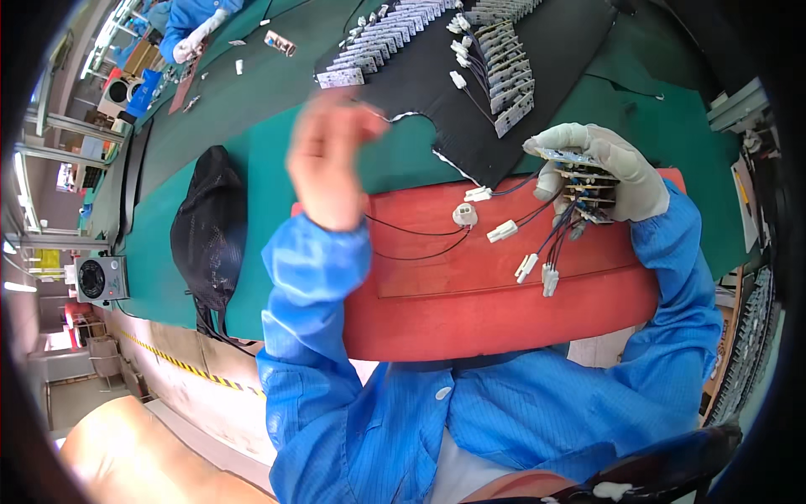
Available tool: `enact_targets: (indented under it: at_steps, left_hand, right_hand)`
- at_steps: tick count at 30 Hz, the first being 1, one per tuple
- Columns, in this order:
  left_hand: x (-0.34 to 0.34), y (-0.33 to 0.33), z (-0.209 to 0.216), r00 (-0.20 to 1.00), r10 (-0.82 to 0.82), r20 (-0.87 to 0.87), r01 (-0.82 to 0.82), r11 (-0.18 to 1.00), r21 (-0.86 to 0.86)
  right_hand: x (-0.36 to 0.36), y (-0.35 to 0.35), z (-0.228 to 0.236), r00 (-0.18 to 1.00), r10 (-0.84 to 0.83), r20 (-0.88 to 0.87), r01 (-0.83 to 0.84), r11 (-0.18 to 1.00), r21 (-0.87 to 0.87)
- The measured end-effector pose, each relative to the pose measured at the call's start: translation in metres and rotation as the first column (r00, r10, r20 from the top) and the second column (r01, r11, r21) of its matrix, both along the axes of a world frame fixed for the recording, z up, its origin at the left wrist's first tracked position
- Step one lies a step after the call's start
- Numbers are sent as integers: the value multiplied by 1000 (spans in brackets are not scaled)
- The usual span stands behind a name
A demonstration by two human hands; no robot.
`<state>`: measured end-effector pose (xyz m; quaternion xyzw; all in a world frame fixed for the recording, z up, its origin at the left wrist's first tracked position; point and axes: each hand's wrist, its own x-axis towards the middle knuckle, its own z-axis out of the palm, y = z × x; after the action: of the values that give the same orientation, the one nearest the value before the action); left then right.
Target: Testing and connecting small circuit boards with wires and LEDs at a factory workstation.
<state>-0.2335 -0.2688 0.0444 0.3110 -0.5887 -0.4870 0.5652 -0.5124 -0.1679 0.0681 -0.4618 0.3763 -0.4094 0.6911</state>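
Observation:
My right hand (617, 168), in a white glove, grips a stack of small circuit boards (586, 181) over the right end of a red tray (504, 294). Blue and black wires with white plugs (537, 267) hang from the stack onto the tray. My bare left hand (332, 160) is raised above the tray's left end and is blurred, its fingers curled. Two thin black wires run from behind its wrist to a round white connector (464, 214) lying on the tray. Whether the left hand holds those wires is hidden.
A black mat (437, 134) beyond the tray carries rows of small wired boards (504, 76). A black mesh bag (210, 227) lies on the green table at the left, with a small fan unit (101, 277) beside it. A co-worker's gloved hand (195, 42) works at the far left.

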Motion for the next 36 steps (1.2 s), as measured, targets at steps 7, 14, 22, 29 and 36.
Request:
enact_targets:
  at_steps: [7,14,22,29,36]
  left_hand:
    - [-30,46,-9,631,-401,664,609,787,-103]
    - [-23,41,-8,821,-568,47,512,771,379]
    - [-17,40,2,754,-492,435,525,850,51]
    - [-13,37,18,630,-546,552,684,727,-63]
    - [-19,43,7,768,-313,559,423,903,-77]
  right_hand:
    - [14,-2,7,993,-79,-91,82,996,31]
    - [17,-4,18,949,-34,-315,76,989,124]
    - [17,-6,14,903,24,-429,15,996,87]
    - [28,-6,19,919,50,-392,-79,995,-58]
    - [14,-1,11,918,134,-372,-156,987,-29]
